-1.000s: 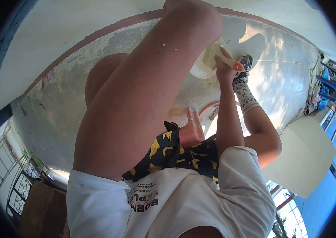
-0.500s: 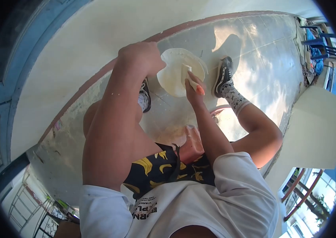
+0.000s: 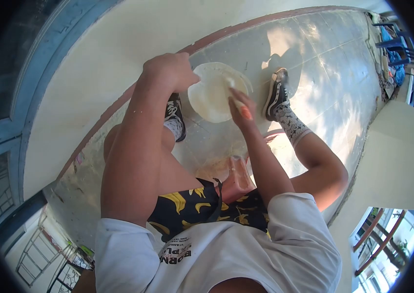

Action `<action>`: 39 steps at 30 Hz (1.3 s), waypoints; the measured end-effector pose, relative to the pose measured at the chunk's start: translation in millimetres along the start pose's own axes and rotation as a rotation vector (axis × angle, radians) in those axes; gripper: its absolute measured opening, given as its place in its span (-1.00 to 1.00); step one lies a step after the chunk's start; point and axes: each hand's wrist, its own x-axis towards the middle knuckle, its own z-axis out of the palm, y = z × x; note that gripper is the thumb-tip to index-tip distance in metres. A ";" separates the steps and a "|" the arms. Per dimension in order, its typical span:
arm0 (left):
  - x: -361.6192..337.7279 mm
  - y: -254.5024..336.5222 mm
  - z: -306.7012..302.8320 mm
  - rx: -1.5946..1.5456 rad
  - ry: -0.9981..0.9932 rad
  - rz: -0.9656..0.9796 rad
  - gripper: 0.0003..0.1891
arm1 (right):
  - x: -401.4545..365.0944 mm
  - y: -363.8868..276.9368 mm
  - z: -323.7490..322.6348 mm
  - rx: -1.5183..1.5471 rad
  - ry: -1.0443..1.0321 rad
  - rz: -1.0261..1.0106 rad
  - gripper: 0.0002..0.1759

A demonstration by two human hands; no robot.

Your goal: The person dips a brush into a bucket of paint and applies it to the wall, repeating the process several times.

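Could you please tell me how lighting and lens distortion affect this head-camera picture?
Head view: heavy fisheye curves the floor into an arc inside a black border; hard sunlight glares on the floor and throws a sharp shadow by the shoe; the plate in the left hand is bright yet readable; the right hand looks slightly soft.

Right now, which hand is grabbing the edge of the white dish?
The left hand: it grips the white dish at its rim, while the right hand holds an orange-tipped tool over it.
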 end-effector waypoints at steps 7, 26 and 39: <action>6.3 2.5 -11.9 -0.080 -0.064 -0.022 -0.30 | -7.2 21.8 -8.6 0.459 0.238 0.724 -0.53; -31.7 67.4 -12.4 -0.062 -0.022 0.406 -0.34 | 217.3 159.7 58.4 0.828 0.775 0.525 -0.46; -28.5 76.4 -12.4 -0.089 -0.129 0.445 -0.35 | 219.8 139.3 22.5 0.973 0.869 0.475 -0.44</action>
